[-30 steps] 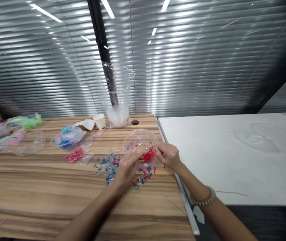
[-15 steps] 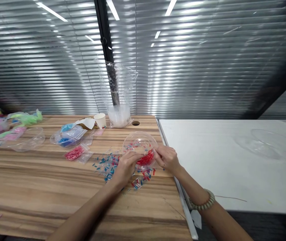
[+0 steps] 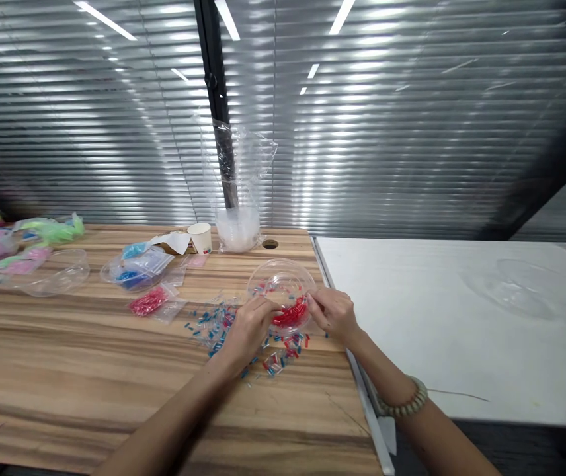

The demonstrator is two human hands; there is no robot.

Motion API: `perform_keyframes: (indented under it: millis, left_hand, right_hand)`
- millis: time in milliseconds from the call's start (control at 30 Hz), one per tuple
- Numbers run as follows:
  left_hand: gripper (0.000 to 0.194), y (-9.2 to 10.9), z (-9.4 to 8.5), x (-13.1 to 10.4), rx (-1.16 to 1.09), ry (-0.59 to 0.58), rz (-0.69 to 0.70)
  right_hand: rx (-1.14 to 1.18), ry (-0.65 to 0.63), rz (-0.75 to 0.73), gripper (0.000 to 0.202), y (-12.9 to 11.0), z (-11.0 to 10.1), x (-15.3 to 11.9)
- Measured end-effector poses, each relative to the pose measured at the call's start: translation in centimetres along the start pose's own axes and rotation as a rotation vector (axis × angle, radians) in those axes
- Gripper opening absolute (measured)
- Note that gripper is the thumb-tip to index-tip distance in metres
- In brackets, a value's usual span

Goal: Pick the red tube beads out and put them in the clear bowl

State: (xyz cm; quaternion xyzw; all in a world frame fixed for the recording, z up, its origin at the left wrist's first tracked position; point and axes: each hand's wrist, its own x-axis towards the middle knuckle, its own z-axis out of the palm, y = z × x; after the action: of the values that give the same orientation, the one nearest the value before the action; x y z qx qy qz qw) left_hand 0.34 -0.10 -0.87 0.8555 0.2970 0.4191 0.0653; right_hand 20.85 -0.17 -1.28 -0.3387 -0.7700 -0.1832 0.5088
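Observation:
A clear round bowl (image 3: 283,268) stands near the right edge of the wooden table, with red pieces (image 3: 291,313) heaped in its front part. My left hand (image 3: 252,322) is at the bowl's left front side, its fingers closed at the rim. On the right side of the bowl my right hand (image 3: 331,313) has thumb and fingertips pinched together. What either hand holds is too small to make out. Blue, red and clear pieces (image 3: 276,361) lie scattered in front of the bowl and to its left (image 3: 212,324).
To the left lie a bag of pink-red pieces (image 3: 148,301), a bowl with blue packets (image 3: 134,277) and a clear container (image 3: 65,272). A paper cup (image 3: 200,238) and bagged clear cups (image 3: 238,229) stand behind. A white table (image 3: 412,330) adjoins on the right.
The whole view has shifted slightly. Both hands stay at the bowl with nearly the same pose; no piece has visibly been taken or put down.

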Motion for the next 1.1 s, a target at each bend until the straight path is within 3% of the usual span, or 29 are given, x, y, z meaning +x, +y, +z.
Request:
perform_keyframes:
  millis: [367,567,1000,1100]
  left_hand:
    - [0.021,-0.9,0.8,-0.5,0.015,0.036,0.041]
    - [0.02,-0.6,0.6,-0.5,-0.004,0.037,-0.01]
    - [0.025,-0.8,-0.4,-0.2,0.091,0.059,0.033]
    - [0.024,-0.9,-0.6,-0.1,0.083,0.113,0.035]
  right_hand:
    - [0.047,-0.007,0.046,0.023,0.0,0.0,-0.5]
    - [0.039,-0.012,0.032,0.023,-0.4,-0.1,-0.4]
    - [0.048,-0.007,0.003,0.021,-0.9,-0.2,-0.2]
    - [0.065,-0.015,-0.001,0.021,-1.0,-0.1,-0.3]
